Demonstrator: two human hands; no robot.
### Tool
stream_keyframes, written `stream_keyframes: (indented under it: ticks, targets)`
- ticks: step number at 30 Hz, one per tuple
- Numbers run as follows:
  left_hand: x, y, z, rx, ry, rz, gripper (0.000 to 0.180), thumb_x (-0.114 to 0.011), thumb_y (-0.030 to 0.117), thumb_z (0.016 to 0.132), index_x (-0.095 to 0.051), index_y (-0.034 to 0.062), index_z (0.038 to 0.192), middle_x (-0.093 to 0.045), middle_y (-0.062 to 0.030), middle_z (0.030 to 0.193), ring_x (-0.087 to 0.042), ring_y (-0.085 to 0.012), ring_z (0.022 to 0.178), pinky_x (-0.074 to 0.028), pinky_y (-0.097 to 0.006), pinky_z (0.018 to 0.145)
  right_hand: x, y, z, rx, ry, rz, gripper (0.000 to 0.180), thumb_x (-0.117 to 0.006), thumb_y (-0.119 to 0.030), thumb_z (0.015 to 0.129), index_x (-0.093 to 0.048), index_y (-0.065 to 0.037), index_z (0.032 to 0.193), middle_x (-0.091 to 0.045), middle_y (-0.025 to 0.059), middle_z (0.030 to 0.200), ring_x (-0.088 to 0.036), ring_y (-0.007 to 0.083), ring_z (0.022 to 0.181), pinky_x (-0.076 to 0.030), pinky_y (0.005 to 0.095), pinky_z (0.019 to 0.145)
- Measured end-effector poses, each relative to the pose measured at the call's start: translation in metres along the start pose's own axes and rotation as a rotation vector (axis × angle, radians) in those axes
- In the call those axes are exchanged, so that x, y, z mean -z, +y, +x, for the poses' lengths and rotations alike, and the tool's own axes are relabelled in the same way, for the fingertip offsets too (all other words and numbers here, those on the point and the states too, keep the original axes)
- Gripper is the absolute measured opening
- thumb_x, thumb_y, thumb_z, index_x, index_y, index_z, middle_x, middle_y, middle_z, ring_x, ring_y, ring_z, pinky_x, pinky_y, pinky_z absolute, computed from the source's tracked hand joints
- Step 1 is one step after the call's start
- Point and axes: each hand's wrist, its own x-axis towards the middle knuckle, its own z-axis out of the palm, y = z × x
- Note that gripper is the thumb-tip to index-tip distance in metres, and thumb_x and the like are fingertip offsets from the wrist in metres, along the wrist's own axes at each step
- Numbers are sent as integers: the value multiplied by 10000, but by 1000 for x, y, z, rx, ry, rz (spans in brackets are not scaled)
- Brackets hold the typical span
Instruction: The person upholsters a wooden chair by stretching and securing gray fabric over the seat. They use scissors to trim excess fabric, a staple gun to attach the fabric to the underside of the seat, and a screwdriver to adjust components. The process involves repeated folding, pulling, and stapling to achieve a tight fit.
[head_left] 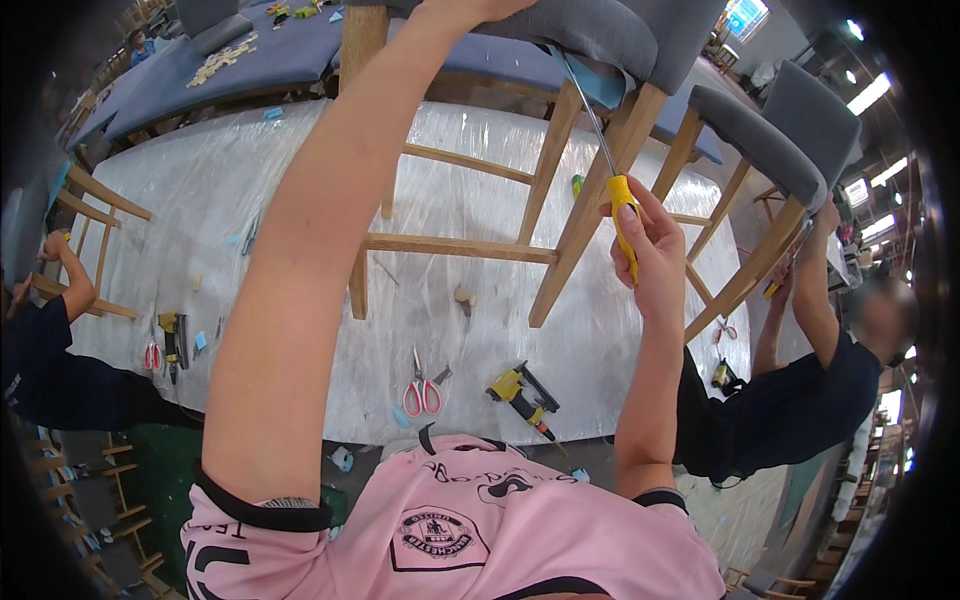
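Observation:
A wooden chair with a dark grey padded seat [590, 30] stands in front of me, its pale legs and rungs [460, 247] on the plastic-covered table. My right hand [655, 250] is closed around the yellow handle of a screwdriver [622, 195]. Its long metal shaft runs up to the underside of the seat, and the tip meets the edge beside a piece of blue lining [598, 82]. At the top of the picture my left hand [485, 8] lies against the seat; the frame cuts off its fingers.
Red-handled scissors [422, 398] and a yellow-black staple gun [523, 398] lie on the wrapped table [300, 380]. On the right a co-worker [820, 370] works at another chair [765, 165]; at left another person [60, 330] handles a wooden frame. Blue padded panels [230, 85] line the far side.

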Motion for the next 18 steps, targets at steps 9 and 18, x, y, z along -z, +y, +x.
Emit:
stream_keyframes:
  ticks: [9,18]
  targets:
    - [5,6,-7,6,13,-16,481,-578,442,929,-772,8,857,-746,-221,909,-713,-378,923,-528,-482,914,5,5,-8,-2,-78,229,529,-681,-252,1006,-554,-7,1457,-709,113,1008,-471,49,476,-344,163,381]
    - [27,4,-10,79,-106,41,527,-558,509,944,-776,38,1035,-757,-205,980,-717,-373,984,-541,-465,929,11,1,-13,0,-86,230,486,-621,-180,1032,-531,22,1465,-697,158,1056,-441,37,465,-305,172,373]
